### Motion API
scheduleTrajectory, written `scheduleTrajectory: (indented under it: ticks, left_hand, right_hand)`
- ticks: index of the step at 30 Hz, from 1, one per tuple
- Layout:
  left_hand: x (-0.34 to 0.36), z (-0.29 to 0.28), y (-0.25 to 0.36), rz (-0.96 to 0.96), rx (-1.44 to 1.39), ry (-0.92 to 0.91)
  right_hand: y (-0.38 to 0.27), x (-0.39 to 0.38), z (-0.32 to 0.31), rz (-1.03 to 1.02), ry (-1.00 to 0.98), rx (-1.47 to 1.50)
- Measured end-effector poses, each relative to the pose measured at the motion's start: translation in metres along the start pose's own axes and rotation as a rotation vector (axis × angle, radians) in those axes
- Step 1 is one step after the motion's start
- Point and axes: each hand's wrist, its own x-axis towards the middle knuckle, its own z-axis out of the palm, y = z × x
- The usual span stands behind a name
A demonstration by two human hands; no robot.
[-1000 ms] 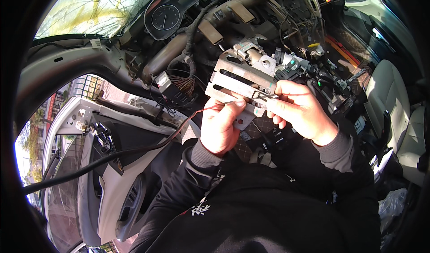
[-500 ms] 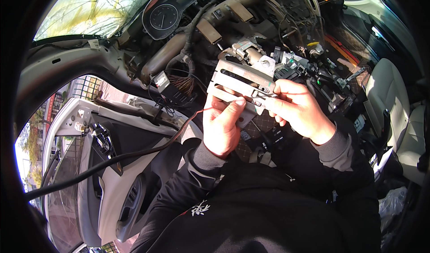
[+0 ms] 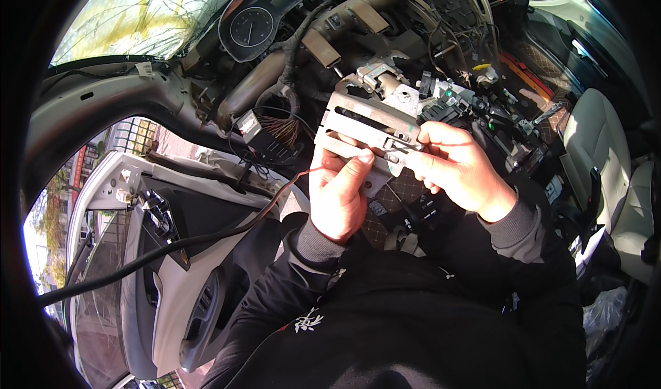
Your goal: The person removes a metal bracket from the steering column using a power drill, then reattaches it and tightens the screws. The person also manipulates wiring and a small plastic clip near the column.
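A silvery slotted metal bracket (image 3: 358,122) is held up at the middle of the view. My left hand (image 3: 342,196) is closed on its lower left part, thumb resting on the lower face. My right hand (image 3: 461,170) grips its right end, thumb and fingers at a small fitting (image 3: 398,146) whose details I cannot make out. A thin reddish wire (image 3: 297,177) runs under my left hand and continues into a thick black cable (image 3: 148,257) toward the lower left. Behind the bracket is an exposed metal column assembly (image 3: 383,78).
Around me are a stripped dashboard with gauges (image 3: 251,25), wiring harnesses (image 3: 289,79), loose black connectors and parts (image 3: 468,110), a fuse box (image 3: 265,141), an open door (image 3: 169,320) at the left, a pale seat (image 3: 595,148) at the right and an orange strip (image 3: 523,72).
My hands and the bracket have shifted very slightly, with the right hand a little higher. Both hands keep their grip on the bracket.
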Motion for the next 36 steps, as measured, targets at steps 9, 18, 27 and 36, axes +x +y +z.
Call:
scheduleTrajectory:
  ticks: [9,18,27,36]
  left_hand:
    - [0.000,0.006,0.000,-0.021,-0.054,0.065]
    - [-0.001,0.003,0.004,-0.034,-0.004,0.102]
    - [-0.002,-0.001,0.005,-0.023,-0.007,0.094]
    - [0.002,-0.007,0.012,-0.134,-0.158,0.153]
  right_hand:
    - [0.004,0.002,0.003,0.002,-0.017,0.066]
    - [0.009,-0.001,0.007,0.069,-0.062,0.147]
    - [0.009,0.001,0.005,0.068,-0.068,0.107]
    - [0.004,-0.005,0.008,-0.171,-0.059,-0.075]
